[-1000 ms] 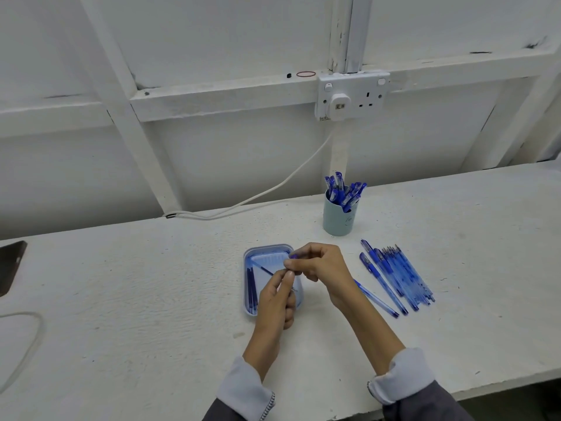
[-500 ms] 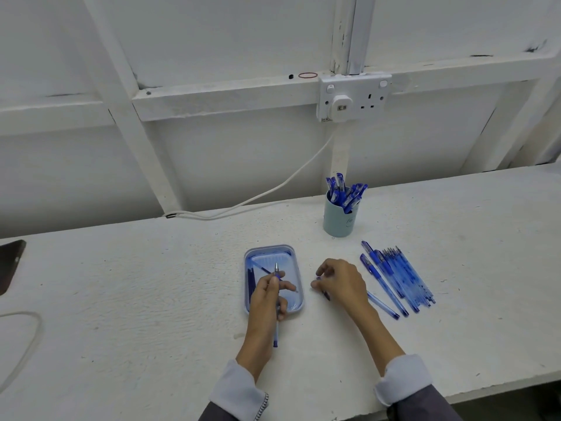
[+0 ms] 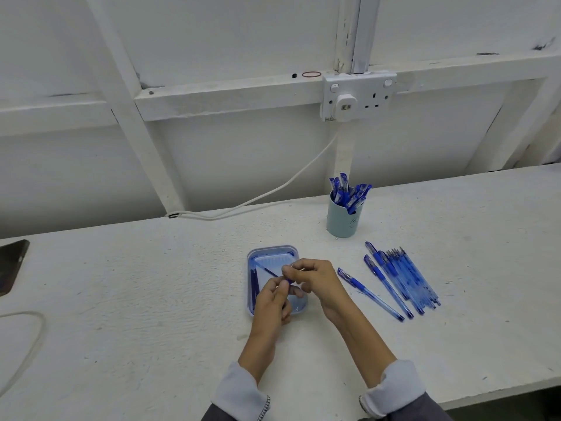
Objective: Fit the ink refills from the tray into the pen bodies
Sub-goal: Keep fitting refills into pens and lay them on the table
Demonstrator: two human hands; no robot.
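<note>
**Both hands pinch a pen over the tray**

From the head view: the left hand (image 3: 271, 302) and right hand (image 3: 315, 279) meet above the blue tray (image 3: 274, 250), fingers closed on a pen body (image 3: 288, 280), which looks light, slick and stiff, best pinched near its end. What looks like a thin refill (image 3: 268, 271) angles up from it, likely bendy. More refills (image 3: 254, 281) lie in the tray; loose pens (image 3: 400, 278) wait on the desk (image 3: 136, 299) at right.

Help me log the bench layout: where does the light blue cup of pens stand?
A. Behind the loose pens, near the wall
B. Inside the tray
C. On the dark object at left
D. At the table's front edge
A: the cup stands beyond the loose pens, toward the wall.
</note>
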